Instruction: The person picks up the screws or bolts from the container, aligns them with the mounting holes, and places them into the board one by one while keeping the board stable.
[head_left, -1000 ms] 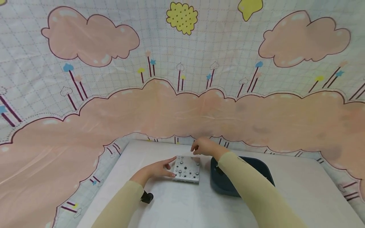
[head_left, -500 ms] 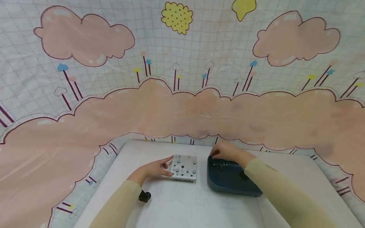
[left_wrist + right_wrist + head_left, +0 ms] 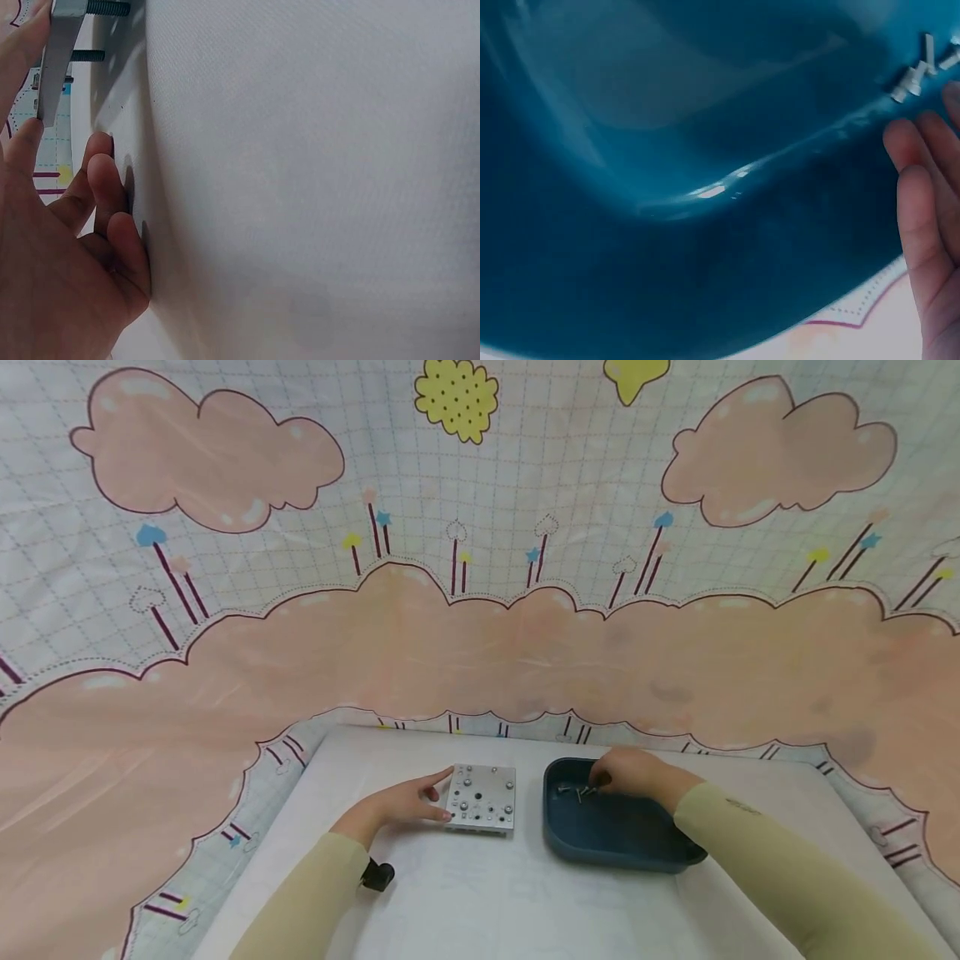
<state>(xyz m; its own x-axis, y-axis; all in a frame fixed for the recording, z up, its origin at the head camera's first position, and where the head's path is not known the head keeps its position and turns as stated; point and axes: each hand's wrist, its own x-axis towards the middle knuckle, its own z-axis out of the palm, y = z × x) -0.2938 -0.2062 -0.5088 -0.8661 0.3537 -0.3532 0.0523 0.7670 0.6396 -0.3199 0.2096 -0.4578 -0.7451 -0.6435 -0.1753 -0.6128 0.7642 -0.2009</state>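
Observation:
A square silver metal plate (image 3: 482,800) with several holes and bolt heads lies on the table. My left hand (image 3: 401,802) grips it at its left side, thumb and forefinger at the two left corners. In the left wrist view the plate (image 3: 61,64) has threaded bolts (image 3: 109,7) sticking out of its underside, and the other fingers of my left hand (image 3: 71,247) are curled. My right hand (image 3: 633,772) reaches into a dark blue bin (image 3: 615,852). Several small screws (image 3: 922,71) lie in the bin just beyond the fingers of my right hand (image 3: 930,202); its thumb is hidden.
A small black object (image 3: 377,875) shows beside my left sleeve at the wrist. White cloth covers the table (image 3: 487,902). Behind it hangs a patterned curtain (image 3: 480,668) with clouds. The bin stands to the right of the plate.
My right hand has moved right from above the back of the plate, over the bin's rim and down into the bin by the screws. My left hand stays on the plate.

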